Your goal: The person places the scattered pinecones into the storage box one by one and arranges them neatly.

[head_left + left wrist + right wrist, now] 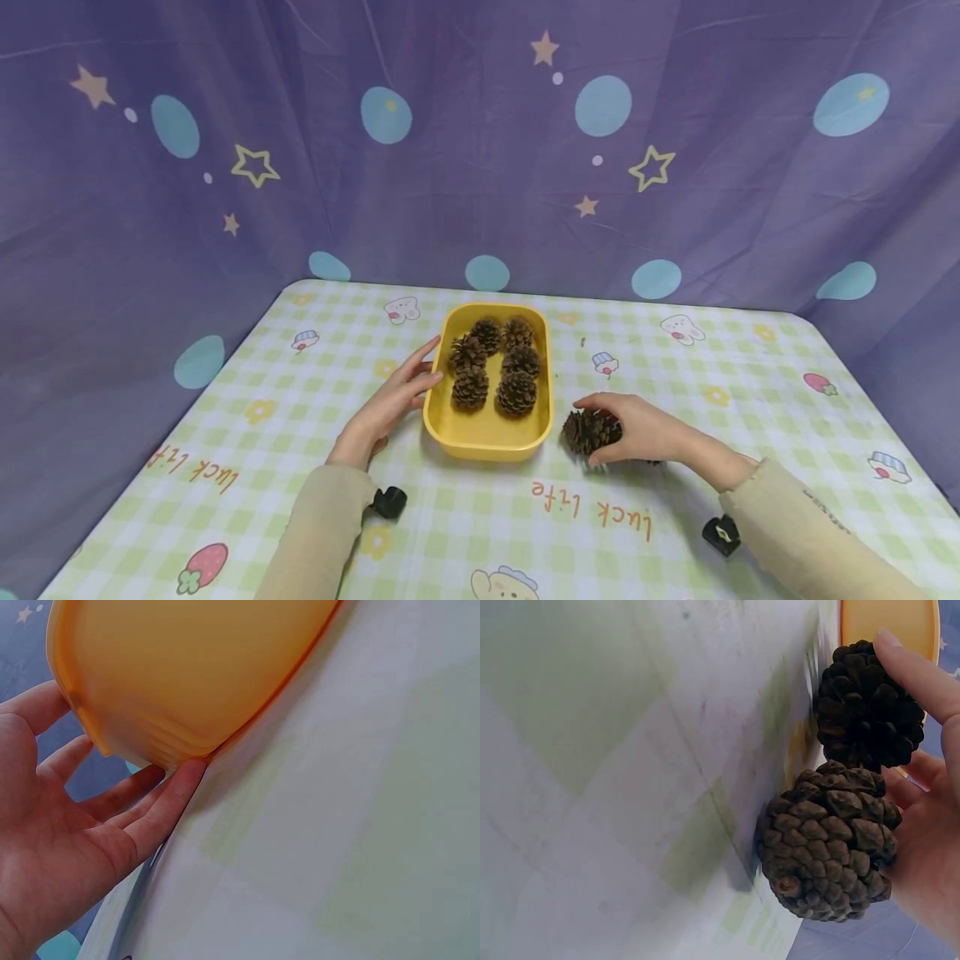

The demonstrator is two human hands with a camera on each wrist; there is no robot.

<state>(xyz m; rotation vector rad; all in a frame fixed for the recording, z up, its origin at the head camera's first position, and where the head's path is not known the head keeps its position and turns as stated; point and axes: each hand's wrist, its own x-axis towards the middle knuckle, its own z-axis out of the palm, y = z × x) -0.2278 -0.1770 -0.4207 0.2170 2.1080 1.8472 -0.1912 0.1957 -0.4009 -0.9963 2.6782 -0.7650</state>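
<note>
Against the left side of a yellow plastic tray (491, 432) rest the fingertips of my left hand (382, 408), its fingers fairly straight. Inside the tray several brown pine cones (517, 392) lie in two rough columns, leaving the near end bare. Just right of the tray, my right hand (641, 427) holds a pine cone (591, 432) between thumb and fingers, low over the tablecloth. The right wrist view has this darker cone near the thumb, while another pine cone (829, 847) sits close by the palm. From the head view that second cone is mostly hidden under the hand.
A green-and-white checked tablecloth (450, 533) with printed pictures and lettering covers the table. Behind it hangs a purple curtain (480, 192) with stars and blue ovals. Tiny dark crumbs (582, 342) lie right of the tray.
</note>
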